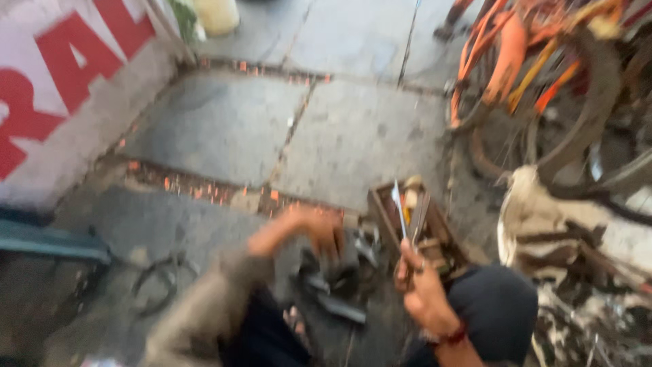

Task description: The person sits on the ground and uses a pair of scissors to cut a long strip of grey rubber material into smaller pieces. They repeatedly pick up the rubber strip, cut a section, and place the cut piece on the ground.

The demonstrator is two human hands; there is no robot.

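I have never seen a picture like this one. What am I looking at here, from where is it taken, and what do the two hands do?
There is no machine. A person wears a camera on the head, so the single picture looks down at that person's own two bare hands; it is blurred by motion.

The right hand is closed on a thin, flat, pale metal tool that points upward. The left hand reaches down to a pile of dark metal parts on the stone pavement; whether its grip is closed on something cannot be told.

Beside the hands stands a small wooden box with tools inside. At the upper right is an orange bicycle, at the right a dirty cloth, at the left a white wall with red paint.
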